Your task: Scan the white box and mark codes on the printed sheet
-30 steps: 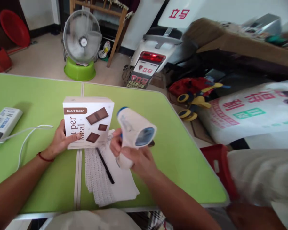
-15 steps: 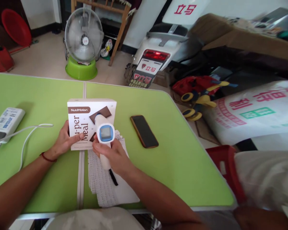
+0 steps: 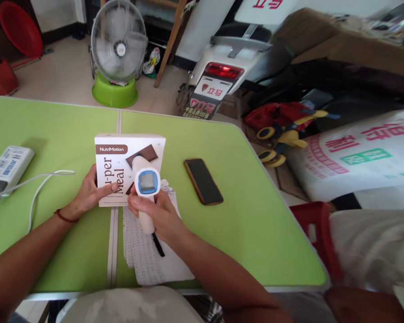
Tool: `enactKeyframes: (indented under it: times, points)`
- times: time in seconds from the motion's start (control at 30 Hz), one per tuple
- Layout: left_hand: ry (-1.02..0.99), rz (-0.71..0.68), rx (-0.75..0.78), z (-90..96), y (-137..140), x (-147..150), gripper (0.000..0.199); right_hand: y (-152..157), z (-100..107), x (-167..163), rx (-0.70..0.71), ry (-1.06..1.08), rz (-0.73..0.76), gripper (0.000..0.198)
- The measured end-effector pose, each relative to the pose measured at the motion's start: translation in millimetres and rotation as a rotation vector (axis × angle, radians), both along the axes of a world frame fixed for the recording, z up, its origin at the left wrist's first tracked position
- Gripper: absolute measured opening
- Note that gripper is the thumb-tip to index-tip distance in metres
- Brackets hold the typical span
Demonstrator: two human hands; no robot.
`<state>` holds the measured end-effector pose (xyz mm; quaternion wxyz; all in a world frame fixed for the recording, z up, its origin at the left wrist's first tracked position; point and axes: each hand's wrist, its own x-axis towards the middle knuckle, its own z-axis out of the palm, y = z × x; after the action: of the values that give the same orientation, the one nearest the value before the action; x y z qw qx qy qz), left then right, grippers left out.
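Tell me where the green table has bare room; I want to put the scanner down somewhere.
Bare green lies right of the phone up to the table edge, and beyond the box. Crowded: the left hand holds the box, the right hand the scanner over papers; a cable runs left.

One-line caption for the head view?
Right hand aims a handheld scanner at a box steadied by the left hand.
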<state>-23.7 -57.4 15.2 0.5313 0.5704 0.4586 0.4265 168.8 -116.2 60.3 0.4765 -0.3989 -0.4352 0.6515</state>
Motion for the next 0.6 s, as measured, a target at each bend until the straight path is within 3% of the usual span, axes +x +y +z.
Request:
enactKeyframes:
  times: [0.17, 0.6]
  points:
    - [-0.015, 0.003, 0.006, -1.1, -0.2, -0.2, 0.067, -0.4, 0.1, -0.5, -0.063, 0.055, -0.007, 0.029]
    - [-0.020, -0.013, -0.016, 5.4, 0.0, 0.7, 0.067, 1.1, 1.3, -0.2, -0.046, 0.057, 0.002, 0.027]
